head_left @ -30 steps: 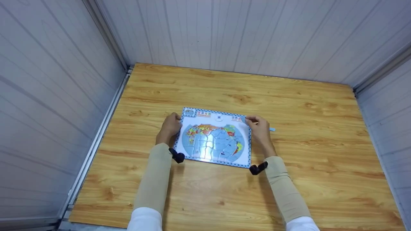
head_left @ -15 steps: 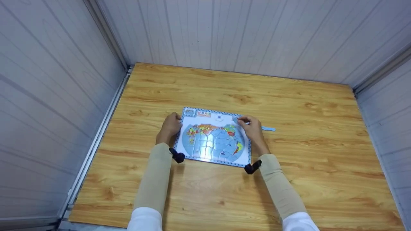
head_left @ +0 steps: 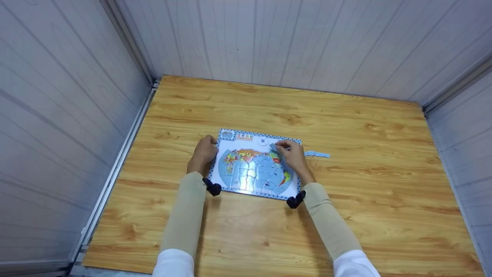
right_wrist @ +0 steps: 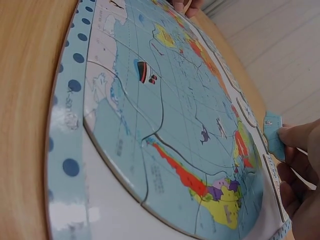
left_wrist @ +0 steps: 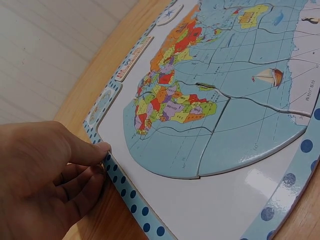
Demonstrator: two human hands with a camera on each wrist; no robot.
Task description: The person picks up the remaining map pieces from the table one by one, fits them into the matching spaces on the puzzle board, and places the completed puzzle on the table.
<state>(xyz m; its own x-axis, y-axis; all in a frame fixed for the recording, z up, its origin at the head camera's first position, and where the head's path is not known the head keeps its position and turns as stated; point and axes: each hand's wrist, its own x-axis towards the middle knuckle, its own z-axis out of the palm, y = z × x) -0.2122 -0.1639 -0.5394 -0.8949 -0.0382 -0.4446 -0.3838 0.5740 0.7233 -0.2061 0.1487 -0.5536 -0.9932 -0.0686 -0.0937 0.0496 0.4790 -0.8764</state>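
A world map jigsaw puzzle lies on the wooden table, its white board framed by a blue dotted border. My left hand grips the left edge; in the left wrist view the thumb rests on the dotted border with the other fingers curled below. Between thumb and fingers my right hand pinches a small light-blue puzzle piece, raised over the map's upper right part. In the head view that piece stands close above the green and red land area.
Right of the board lies a loose light-blue strip, partly overlapped by the right hand's outline. Light wall panels stand behind and at both sides of the wooden table. Each wrist carries a black camera mount.
My right hand has moved left with the puzzle piece, from the board's upper right corner to above the map's top. More of the loose blue strip shows. The left hand stays put.
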